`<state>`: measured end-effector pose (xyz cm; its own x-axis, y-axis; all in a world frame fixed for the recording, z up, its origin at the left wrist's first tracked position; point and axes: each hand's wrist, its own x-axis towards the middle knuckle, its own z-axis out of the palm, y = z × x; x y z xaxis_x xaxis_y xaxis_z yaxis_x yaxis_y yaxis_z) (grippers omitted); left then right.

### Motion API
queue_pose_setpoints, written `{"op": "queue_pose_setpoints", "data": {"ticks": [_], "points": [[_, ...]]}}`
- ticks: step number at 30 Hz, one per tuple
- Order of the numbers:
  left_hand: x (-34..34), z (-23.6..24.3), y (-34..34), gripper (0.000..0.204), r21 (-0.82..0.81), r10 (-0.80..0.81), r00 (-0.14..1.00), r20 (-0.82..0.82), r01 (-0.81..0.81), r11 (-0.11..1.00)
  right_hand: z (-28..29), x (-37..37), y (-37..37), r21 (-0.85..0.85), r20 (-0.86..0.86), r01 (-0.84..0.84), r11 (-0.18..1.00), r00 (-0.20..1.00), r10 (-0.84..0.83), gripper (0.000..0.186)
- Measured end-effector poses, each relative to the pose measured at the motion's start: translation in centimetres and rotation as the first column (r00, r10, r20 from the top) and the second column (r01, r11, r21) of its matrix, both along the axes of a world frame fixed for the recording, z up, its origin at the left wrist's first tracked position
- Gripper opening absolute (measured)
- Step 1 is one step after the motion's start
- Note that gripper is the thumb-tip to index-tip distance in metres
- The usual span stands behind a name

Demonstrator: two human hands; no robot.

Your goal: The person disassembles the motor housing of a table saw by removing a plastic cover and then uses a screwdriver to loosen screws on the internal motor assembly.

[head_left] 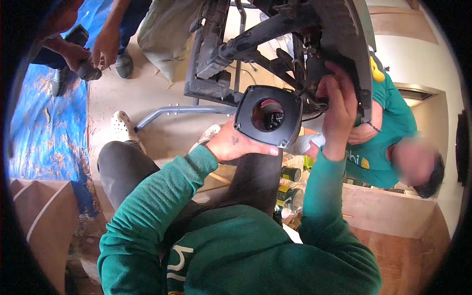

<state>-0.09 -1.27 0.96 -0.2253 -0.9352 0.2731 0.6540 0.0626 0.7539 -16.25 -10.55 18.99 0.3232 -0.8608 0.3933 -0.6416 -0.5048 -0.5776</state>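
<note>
My left hand [227, 142] is wrapped round the lower left side of a black, squarish housing [244, 118]. Red and dark parts show through the round opening in its middle. Just right of the housing, my right hand [339, 105] is raised with its fingers stretched out, slightly blurred. Its fingertips reach up beside the dark metal frame [209, 69] of a machine, where thin cables run; whether they touch it I cannot tell. Nothing shows in that hand.
At the right, a person in a green sweatshirt [403, 115] leans in, a hand [365, 132] near my right wrist. Another person's hands [105, 46] hold a dark object at upper left. Bottles [290, 196] stand beside my leg. A blue tarp [46, 137] covers the left floor.
</note>
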Motion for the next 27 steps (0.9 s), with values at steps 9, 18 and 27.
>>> {"op": "queue_pose_setpoints", "data": {"ticks": [9, 18, 27], "points": [[-1.0, -1.8, 0.4, 0.109, -0.106, 0.147, 0.958, 0.247, -0.124, 0.987, 0.2, 0.5, -8.4, -0.243, -0.653, 0.140, 0.960, 0.709, -0.269, 0.046], [-1.0, -2.2, 0.1, 0.136, -0.083, 0.071, 0.969, 0.236, -0.053, 0.995, -0.4, 0.3, -9.1, -0.193, -0.659, 0.215, 0.957, 0.695, -0.289, 0.046], [-1.1, -1.4, 0.2, 0.119, -0.112, 0.122, 0.987, 0.102, -0.111, 0.988, -2.9, -8.3, -10.7, -0.574, -0.281, 0.099, 0.813, 0.909, -0.309, 0.027]]}}
